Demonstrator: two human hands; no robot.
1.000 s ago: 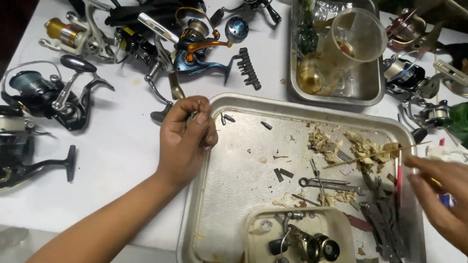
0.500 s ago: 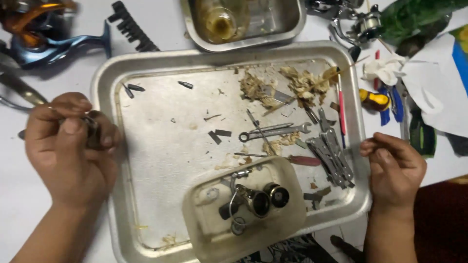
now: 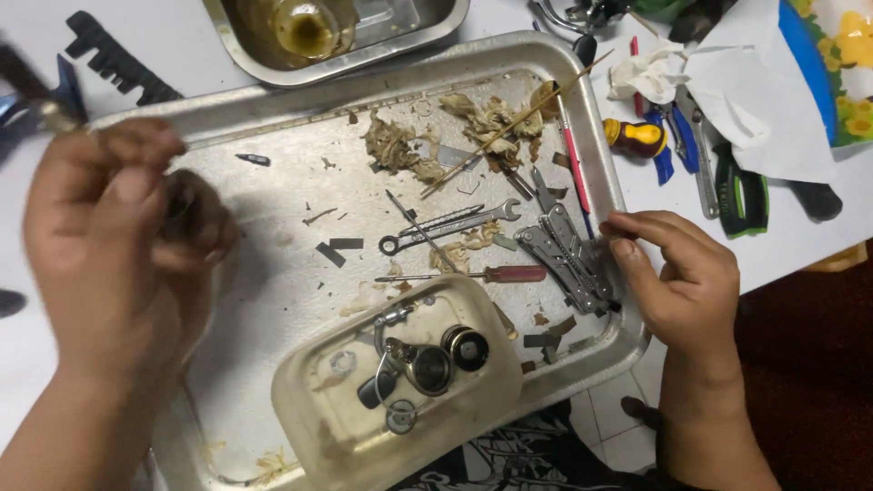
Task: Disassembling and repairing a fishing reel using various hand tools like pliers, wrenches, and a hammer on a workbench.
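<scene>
Your left hand [image 3: 123, 241] sits at the left of the frame, over the left edge of the large dented metal tray [image 3: 273, 309]. Its fingers are curled in tight around a small dark part [image 3: 186, 205]; motion blur smears the hand, so the part may be a small metal reel piece, but you cannot tell its shape for sure.

Your right hand [image 3: 682, 282] is at the right of the frame, resting on the tray's right rim. Its fingers are bent but loose, holding nothing, with the fingertips just beside the grey folding multi-tool [image 3: 568, 255] that lies inside the tray.

Left of the multi-tool lie a small silver combination wrench [image 3: 446, 227] and a thin screwdriver with a dark red handle [image 3: 473, 275], both flat on the tray floor. A thin wooden stick [image 3: 514, 127] slants across a heap of frayed tan fibre scraps [image 3: 400, 150] in the tray's upper part.

At the lower middle, a cloudy rounded plastic tub [image 3: 346, 400] rests in the tray with small round metal reel parts [image 3: 436, 364] inside.

Above the tray, at the top of the frame, a smaller metal pan [image 3: 400, 41] sits. To the upper right, on the white table, a stubby yellow-handled screwdriver [image 3: 637, 136] lies near blue-handled pliers [image 3: 682, 145].
</scene>
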